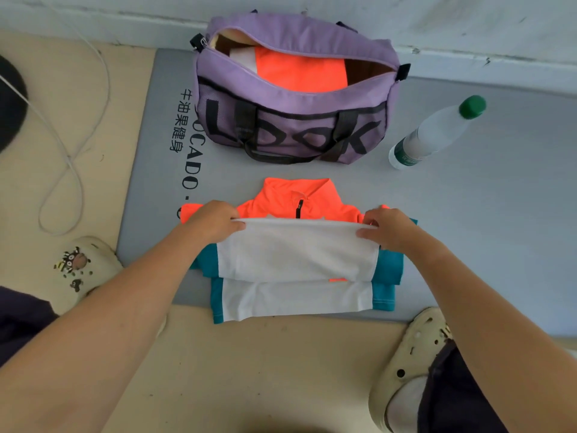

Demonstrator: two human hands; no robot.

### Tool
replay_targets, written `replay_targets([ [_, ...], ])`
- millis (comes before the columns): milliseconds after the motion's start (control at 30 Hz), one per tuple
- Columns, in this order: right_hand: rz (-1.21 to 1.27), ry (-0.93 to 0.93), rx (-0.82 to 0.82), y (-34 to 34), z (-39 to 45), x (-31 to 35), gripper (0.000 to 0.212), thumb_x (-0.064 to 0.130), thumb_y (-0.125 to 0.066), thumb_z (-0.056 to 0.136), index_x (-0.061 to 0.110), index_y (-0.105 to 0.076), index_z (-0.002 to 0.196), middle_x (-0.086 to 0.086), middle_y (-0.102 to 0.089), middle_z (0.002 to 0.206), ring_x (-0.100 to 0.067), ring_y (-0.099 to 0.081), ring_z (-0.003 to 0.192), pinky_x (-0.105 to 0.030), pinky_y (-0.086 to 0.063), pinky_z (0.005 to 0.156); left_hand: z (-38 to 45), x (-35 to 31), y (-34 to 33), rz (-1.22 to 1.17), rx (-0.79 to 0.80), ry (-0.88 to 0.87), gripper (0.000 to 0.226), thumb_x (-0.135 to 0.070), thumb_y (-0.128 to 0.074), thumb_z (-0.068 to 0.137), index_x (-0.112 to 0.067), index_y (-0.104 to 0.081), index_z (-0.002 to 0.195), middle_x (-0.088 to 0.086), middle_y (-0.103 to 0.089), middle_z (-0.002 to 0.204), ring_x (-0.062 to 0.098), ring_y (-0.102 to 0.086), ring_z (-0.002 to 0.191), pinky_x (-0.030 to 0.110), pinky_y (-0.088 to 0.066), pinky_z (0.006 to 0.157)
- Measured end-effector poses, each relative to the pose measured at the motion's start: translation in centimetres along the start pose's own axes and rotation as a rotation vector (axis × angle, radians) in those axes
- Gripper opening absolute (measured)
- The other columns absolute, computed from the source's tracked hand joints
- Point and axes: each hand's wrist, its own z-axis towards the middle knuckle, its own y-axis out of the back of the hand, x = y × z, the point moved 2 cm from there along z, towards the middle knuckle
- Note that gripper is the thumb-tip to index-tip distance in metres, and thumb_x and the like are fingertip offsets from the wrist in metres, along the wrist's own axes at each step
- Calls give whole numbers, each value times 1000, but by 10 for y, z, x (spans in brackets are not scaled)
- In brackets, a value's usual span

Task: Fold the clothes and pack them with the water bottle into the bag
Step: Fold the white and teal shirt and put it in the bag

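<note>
Hands worked at the middle of a grey foam exercise mat [468, 245] printed with black lettering, where an orange, white and teal zip-neck sports shirt [296, 254] lay flat, its collar pointing away from the person toward the wall and its long axis running from the near mat edge toward the bag. The left hand [215, 221] pinched the left end of the white folded edge between thumb and curled fingers, and the right hand [385, 226] pinched the right end of the same edge likewise, the fold raised and lying across the shirt just below the short black zip. The shirt's lower hem overhung the near edge of the mat onto the beige floor [265, 370]. Beyond the shirt, against the white wall [437, 20], stood a purple fabric duffel bag with black letters and dark straps [293, 120], its top zip open and its long axis running left to right; a folded orange and white garment [299, 71] lay inside it. To the right of the bag, apart from it, a clear plastic water bottle with a green cap [437, 132] lay on its side on the mat, cap pointing away and to the right. Cream perforated clogs [409, 354] showed at both lower sides, and a white cable [75, 170] looped over the floor at left.
</note>
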Motion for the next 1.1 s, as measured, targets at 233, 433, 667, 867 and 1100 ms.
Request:
replay_targets([
  [233, 201, -39, -268, 80, -57, 31, 20, 24, -61, 92, 9, -60, 79, -4, -55, 73, -25, -50, 75, -31, -37, 63, -75, -31, 70, -253, -341, -53, 40, -30, -55, 96, -14, -42, 61, 4, -49, 64, 25, -46, 65, 35, -32, 58],
  [433, 106, 2, -463, 153, -118, 65, 20, 34, -56, 94, 15, -61, 88, -3, -54, 78, -23, -52, 74, -30, -40, 63, -133, -50, 146, -71, -502, -156, 35, -39, -57, 94, -22, -51, 65, -1, -53, 64, 17, -50, 62, 31, -30, 54],
  [667, -75, 46, -267, 159, -171, 77, 47, 50, -60, 89, 14, -52, 60, -1, -45, 62, -17, -42, 61, -28, -31, 54, -178, -52, 153, 24, -488, -173, 47, -51, -62, 88, -15, -51, 59, -1, -49, 59, 23, -48, 61, 36, -32, 57],
  [867, 44, 114, -365, 178, -183, 80, 56, 50, -65, 86, 15, -35, 53, 2, -30, 54, -14, -29, 53, -29, -22, 52, -205, -65, 169, -94, -571, -169, 62, -66, -68, 75, -20, -33, 54, -7, -29, 51, 15, -30, 50, 31, -20, 56],
  [1100, 17, 86, -363, 166, -164, 75, 30, 33, -57, 95, 7, -68, 84, -5, -58, 77, -14, -47, 66, -22, -35, 57, -193, -66, 164, -19, -569, -160, 46, -42, -62, 92, -2, -61, 69, 18, -60, 69, 26, -47, 62, 32, -33, 58],
])
